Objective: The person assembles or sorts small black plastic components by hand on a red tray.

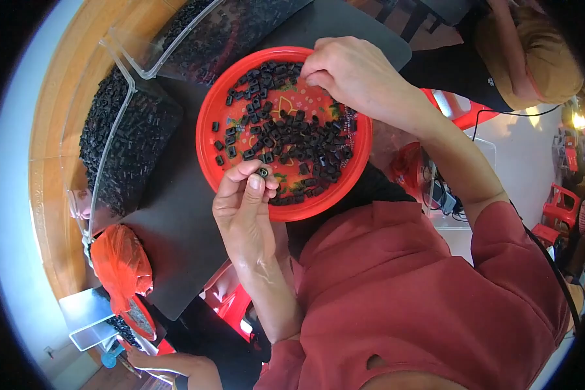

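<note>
**Sorting small black parts on a red plate**

The left hand (244, 208) pinches one small black part (263, 173) between thumb and forefinger at the near rim of the red plate (208, 140). A light grip at the fingertips, the piece turned so its hollow end faces up, would probably serve best — squeeze harder and it may flick away. Farther off, the right hand (344, 71) curls over the plate's far edge, fingertips down among the loose black parts (292, 140); what it grasps, if anything, cannot be told. Beyond the plate, clear plastic bins (130, 71) hold many more.
</note>
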A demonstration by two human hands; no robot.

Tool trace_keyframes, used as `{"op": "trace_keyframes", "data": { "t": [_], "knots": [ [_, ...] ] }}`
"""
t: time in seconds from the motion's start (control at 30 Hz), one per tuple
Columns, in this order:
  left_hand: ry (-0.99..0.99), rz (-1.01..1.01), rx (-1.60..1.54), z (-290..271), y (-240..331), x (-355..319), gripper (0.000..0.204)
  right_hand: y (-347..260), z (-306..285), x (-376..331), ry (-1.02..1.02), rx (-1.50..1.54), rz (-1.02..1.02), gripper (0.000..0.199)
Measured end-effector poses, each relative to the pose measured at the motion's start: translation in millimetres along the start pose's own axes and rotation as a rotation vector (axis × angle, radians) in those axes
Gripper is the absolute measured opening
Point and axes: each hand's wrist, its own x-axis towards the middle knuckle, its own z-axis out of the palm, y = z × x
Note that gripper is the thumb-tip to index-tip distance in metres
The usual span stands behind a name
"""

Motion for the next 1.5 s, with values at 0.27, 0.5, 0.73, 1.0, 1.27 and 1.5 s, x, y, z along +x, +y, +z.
{"op": "trace_keyframes", "data": {
  "t": [0.27, 0.5, 0.73, 1.0, 1.27, 1.5],
  "knots": [
    [0.049, -0.044, -0.100, 3, 0, 1, 0.012, -4, 0, 13, -0.070, -0.039, 0.069, 0.009],
    [0.011, -0.049, -0.084, 5, 4, 2, 0.012, -3, 14, 24, -0.096, -0.103, 0.017, 0.007],
    [0.007, -0.068, -0.113, 5, 2, 2, 0.012, -9, 23, 30, -0.160, -0.186, 0.036, 0.009],
    [0.062, -0.064, -0.121, 8, 2, 6, 0.014, -32, -8, 14, -0.269, 0.529, 0.028, 0.015],
    [0.117, -0.022, -0.019, 9, -3, 2, 0.015, -62, -21, 7, -0.479, 0.825, -0.002, 0.018],
    [0.143, 0.057, 0.087, 18, -1, -2, 0.013, -64, -12, -9, -0.224, 0.648, -0.205, 0.019]
  ]
}}
